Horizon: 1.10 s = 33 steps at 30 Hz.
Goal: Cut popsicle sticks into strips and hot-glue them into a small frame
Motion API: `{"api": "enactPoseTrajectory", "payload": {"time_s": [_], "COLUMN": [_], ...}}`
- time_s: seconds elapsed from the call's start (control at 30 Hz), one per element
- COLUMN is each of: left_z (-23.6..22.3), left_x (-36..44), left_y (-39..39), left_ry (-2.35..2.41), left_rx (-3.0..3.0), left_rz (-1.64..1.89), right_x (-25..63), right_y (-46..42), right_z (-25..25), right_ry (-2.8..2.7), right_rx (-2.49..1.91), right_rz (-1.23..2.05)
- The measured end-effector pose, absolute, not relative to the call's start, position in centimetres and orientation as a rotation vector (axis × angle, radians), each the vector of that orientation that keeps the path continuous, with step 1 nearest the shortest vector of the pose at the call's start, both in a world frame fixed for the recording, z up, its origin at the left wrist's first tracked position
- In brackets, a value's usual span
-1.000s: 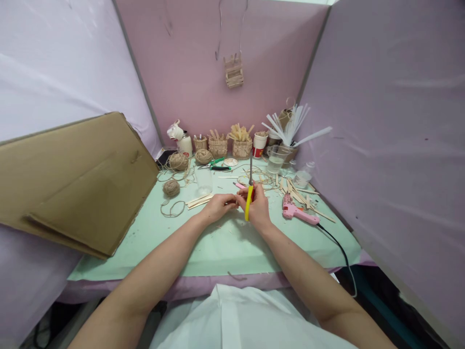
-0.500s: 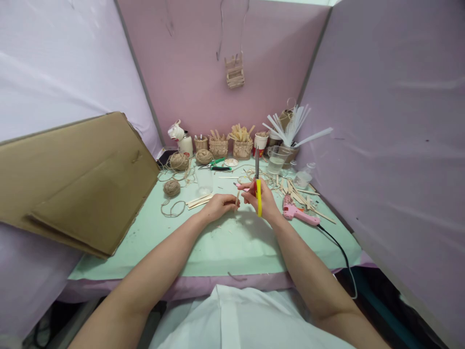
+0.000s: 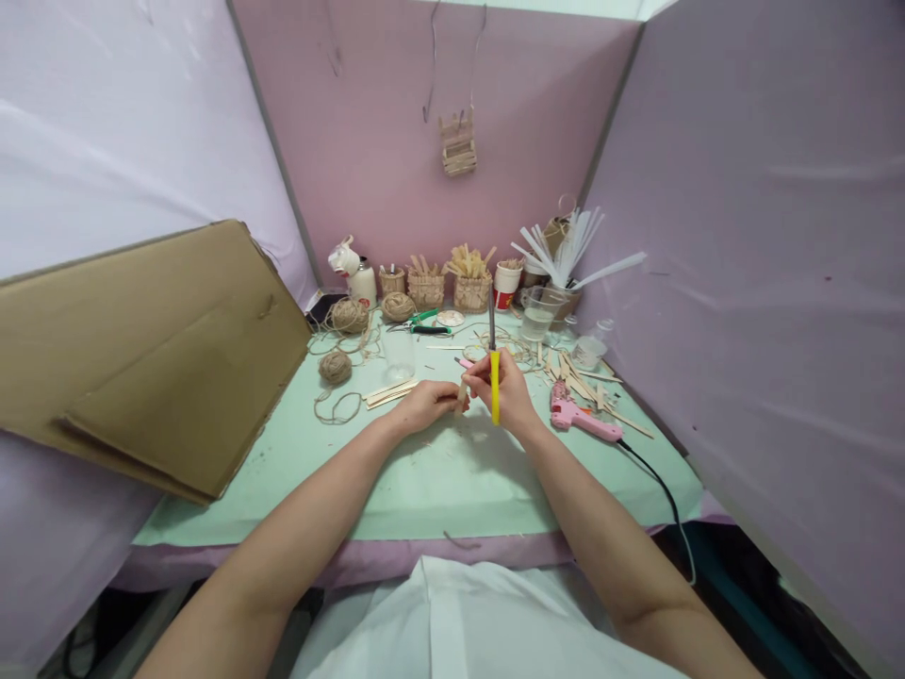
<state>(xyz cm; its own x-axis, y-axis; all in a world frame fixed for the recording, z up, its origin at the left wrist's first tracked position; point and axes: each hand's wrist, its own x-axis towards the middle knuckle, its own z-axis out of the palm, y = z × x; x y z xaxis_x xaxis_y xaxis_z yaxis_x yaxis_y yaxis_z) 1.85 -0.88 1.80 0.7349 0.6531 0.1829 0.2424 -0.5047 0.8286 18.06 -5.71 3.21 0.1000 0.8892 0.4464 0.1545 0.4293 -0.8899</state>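
Between the fingers of my left hand (image 3: 429,404) is a short, flat piece of wooden stick (image 3: 461,396), held upright just above the table. My right hand (image 3: 510,391) is closed around a pair of scissors (image 3: 494,387) with yellow handles, the blades pointing up and away from me. The thumb and fingertips of that hand reach to the top of the wooden piece and seem to touch it. A small pink-handled tool (image 3: 465,363) lies behind my hands, partly hidden by the right one.
A pink glue gun (image 3: 584,417) with a black cord lies right, beside scattered wooden strips (image 3: 584,377). Twine balls (image 3: 335,367), pliers (image 3: 431,329) and a clear cup (image 3: 399,354) stand or lie behind. Cardboard (image 3: 176,358) leans at left; a small wooden basket (image 3: 459,156) hangs above.
My right hand has shifted slightly left, bringing the scissors with it, and its fingertips have closed in on the wooden piece. My left hand has barely moved.
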Motion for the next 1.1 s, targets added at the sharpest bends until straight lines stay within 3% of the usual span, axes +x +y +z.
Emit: {"api": "enactPoseTrajectory", "payload": {"time_s": [0.37, 0.63, 1.1], "left_z": [2.7, 2.7, 3.0], "left_x": [4.3, 5.0, 4.6], "left_y": [-3.9, -4.6, -4.7], "left_ry": [0.771, 0.785, 0.814], "left_rx": [1.526, 1.250, 1.313], "left_rz": [1.129, 1.160, 1.165], "right_x": [16.5, 15.9, 16.2], "right_y": [-6.9, -7.0, -7.3], "right_z": [3.4, 3.4, 3.4], "right_ry": [-1.153, -1.043, -1.018], "right_rx": [-1.040, -1.024, -1.108], "right_rz": [0.622, 0.701, 0.701]}}
